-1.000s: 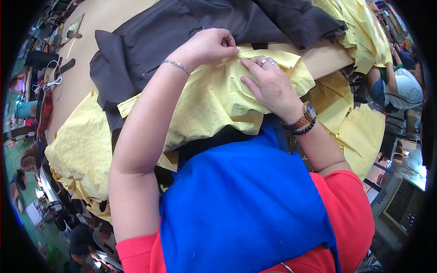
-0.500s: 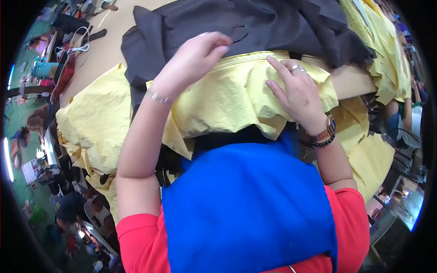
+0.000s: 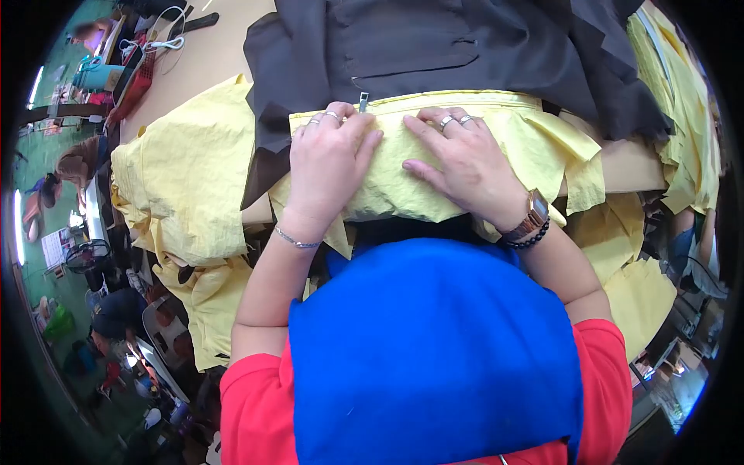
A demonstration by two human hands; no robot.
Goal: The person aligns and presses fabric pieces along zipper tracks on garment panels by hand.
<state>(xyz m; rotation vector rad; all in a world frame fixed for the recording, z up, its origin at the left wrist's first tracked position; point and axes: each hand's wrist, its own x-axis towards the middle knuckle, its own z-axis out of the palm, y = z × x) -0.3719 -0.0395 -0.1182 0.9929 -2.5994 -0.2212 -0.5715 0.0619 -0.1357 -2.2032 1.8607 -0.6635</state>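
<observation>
Both hands work at the near edge of the counter (image 3: 190, 58), where I have them side by side on a yellow fabric piece (image 3: 403, 186), its stitched band running roughly parallel to that edge and its lower part hanging over it. The left hand (image 3: 329, 167) rests on the band's left portion, fingers bent and thumb close to the forefinger; I cannot tell whether cloth is pinched between them. The right hand (image 3: 471, 167) lies on the fabric nearer the middle, moderately wide, its thumb apart from the forefinger and fingertips at the band. A small metal piece (image 3: 363, 102) stands at the band's upper edge between the hands, just beside the left fingertips.

Directly beyond the band, dark gray cloth (image 3: 418, 46) spreads across the counter, creased and bunched. To the left, another yellow piece (image 3: 190, 170) drapes over the near edge, while a yellow stack (image 3: 690, 132) sags at the right edge. Near the counter's left edge, I see a looped white cable (image 3: 164, 44) beside a dark strip (image 3: 194, 25); past that edge sit a red basket (image 3: 139, 91) and a teal container (image 3: 101, 76). A blue apron (image 3: 434, 349) over a red shirt (image 3: 252, 403) fills the foreground. Bracelets circle both wrists, with a watch (image 3: 536, 209) on the right.
</observation>
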